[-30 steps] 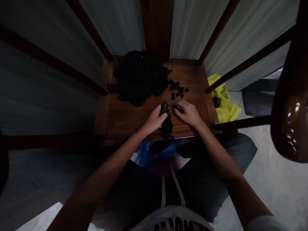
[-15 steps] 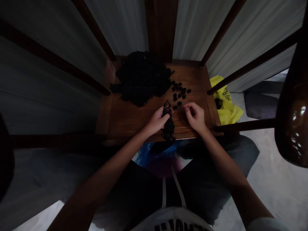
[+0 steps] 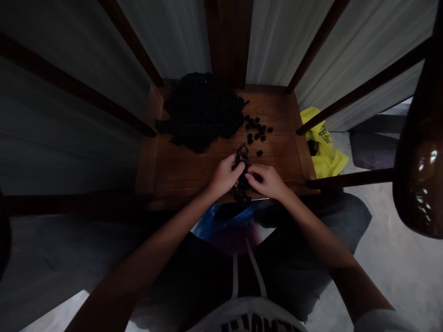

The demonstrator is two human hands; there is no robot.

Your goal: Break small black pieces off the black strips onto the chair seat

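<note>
- Left hand [image 3: 224, 176]: thumb and fingers pinch the upper part of a knobbly black strand [image 3: 242, 174], which hangs between both hands at the near edge of the seat.
- Right hand [image 3: 266, 181]: fingers curl in against the strand from 3 o'clock; I cannot tell whether they pinch it.
- Handling: the strand looks light, soft and crumbly, so a gentle fingertip hold at its thicker clumps seems safest.
- Polished brown wooden seat [image 3: 277, 168]: it carries everything here.
- Single black lump [image 3: 259, 153]: lies at 1 o'clock from the hands.
- Small black lumps [image 3: 255, 129]: a loose scatter further out at 1 o'clock.
- Heap of matted black fibre [image 3: 200, 113]: sits at 11 o'clock, by the far edge.
- Crumpled yellow plastic bag [image 3: 323, 152]: lies beyond the seat at 3 o'clock.
</note>
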